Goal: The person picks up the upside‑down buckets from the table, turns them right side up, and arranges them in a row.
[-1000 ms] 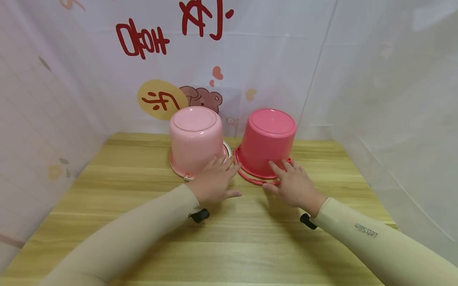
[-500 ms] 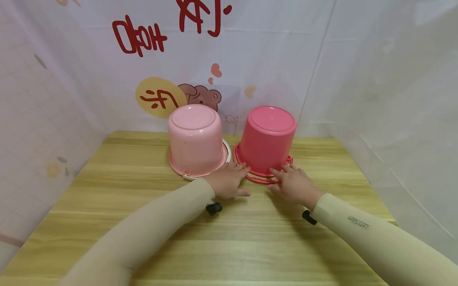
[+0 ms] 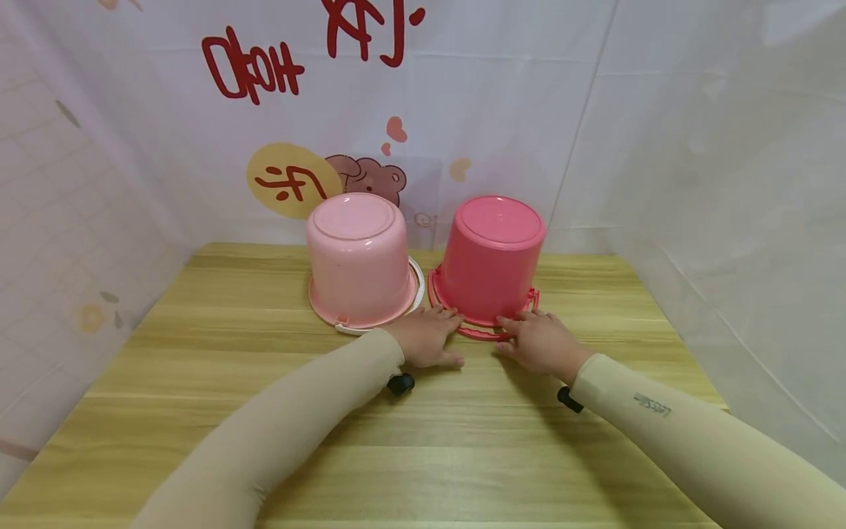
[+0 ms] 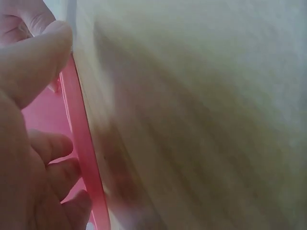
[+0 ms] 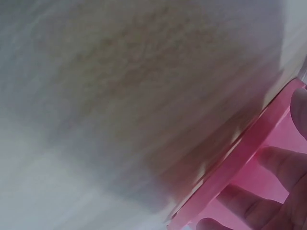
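Head: left hand point(image 3: 426, 339) just moved across from pale pink bucket point(image 3: 358, 264), now placed alongside right hand point(image 3: 540, 344) at upturned red bucket point(image 3: 492, 268) just ahead; red one's probably being worked now. Left wrist: fingers slightly bent, nothing clamped. Right wrist: fingers spread, nothing gripped either.

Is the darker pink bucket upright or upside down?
Upside down: the darker pink bucket has its flat base on top, and its sides widen toward the table.
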Available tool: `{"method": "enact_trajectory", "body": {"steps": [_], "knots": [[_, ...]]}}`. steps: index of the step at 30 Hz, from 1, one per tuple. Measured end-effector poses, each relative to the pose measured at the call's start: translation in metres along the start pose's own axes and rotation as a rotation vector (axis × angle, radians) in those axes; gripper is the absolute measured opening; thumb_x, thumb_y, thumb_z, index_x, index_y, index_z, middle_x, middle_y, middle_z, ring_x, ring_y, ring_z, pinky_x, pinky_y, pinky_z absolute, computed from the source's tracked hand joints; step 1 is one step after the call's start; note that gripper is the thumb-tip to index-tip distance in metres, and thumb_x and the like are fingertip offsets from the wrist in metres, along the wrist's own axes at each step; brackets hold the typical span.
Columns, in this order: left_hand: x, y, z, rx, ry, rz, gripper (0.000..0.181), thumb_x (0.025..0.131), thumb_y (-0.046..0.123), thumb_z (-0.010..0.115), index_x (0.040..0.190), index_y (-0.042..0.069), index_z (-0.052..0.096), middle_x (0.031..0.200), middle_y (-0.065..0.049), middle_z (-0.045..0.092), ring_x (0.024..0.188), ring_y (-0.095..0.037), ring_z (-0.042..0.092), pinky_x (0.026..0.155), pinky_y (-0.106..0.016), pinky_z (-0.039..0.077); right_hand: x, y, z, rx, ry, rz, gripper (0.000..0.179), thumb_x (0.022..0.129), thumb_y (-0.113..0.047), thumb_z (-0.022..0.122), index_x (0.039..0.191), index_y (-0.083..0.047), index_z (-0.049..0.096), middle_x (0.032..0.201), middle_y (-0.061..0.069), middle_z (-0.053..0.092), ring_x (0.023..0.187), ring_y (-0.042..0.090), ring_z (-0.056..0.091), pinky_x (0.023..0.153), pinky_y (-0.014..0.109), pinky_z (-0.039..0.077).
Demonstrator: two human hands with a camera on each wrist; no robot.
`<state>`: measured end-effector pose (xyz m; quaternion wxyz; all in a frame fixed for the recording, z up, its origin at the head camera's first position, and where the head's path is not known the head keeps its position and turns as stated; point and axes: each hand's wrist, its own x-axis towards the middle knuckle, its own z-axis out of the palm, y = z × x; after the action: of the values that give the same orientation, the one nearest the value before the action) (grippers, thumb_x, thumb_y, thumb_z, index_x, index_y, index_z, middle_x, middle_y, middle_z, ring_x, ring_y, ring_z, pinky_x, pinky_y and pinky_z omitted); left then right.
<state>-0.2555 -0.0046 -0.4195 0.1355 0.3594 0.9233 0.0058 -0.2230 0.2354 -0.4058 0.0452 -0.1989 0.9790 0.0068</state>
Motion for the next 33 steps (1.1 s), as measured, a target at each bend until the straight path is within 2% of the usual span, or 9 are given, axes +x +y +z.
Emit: {"method": "enact_trajectory", "body": {"steps": [6,15,22,33], "knots": [[-0.001,0.0,-0.002,0.009,0.001,-0.021,0.093,0.078,0.075,0.043,0.149,0.02,0.02,0.155,-0.001,0.021,0.143,-0.027,0.016,0.114,-0.05,0.016,0.001,0.002,0.002,-0.005,-0.003,-0.022,0.059,0.086,-0.053,0.056,0.135,-0.022,0.051,0.133,0.014,0.052,0.121,0.044,0.046,0.097,0.065,0.032],[0.001,0.005,0.0,0.111,0.0,-0.042,0.098,0.074,0.082,0.039,0.149,0.02,0.021,0.154,0.001,0.022,0.142,-0.025,0.019,0.113,-0.05,0.021,0.002,0.005,0.006,-0.042,-0.02,-0.059,0.059,0.083,-0.051,0.061,0.134,-0.022,0.051,0.13,0.013,0.052,0.125,0.038,0.044,0.102,0.065,0.026],[0.002,0.009,-0.003,0.124,-0.002,-0.065,0.097,0.074,0.082,0.039,0.148,0.019,0.026,0.153,0.0,0.025,0.141,-0.026,0.023,0.112,-0.051,0.022,0.004,0.006,0.008,-0.072,-0.032,-0.072,0.06,0.084,-0.053,0.059,0.136,-0.024,0.049,0.13,0.011,0.052,0.125,0.036,0.044,0.102,0.065,0.025],[0.002,0.01,-0.005,0.149,0.001,-0.063,0.097,0.074,0.082,0.039,0.147,0.021,0.027,0.153,0.001,0.027,0.14,-0.024,0.025,0.111,-0.052,0.023,0.002,0.005,0.005,-0.087,-0.025,-0.073,0.06,0.083,-0.052,0.06,0.135,-0.022,0.05,0.129,0.013,0.052,0.124,0.038,0.044,0.101,0.066,0.026]]}}
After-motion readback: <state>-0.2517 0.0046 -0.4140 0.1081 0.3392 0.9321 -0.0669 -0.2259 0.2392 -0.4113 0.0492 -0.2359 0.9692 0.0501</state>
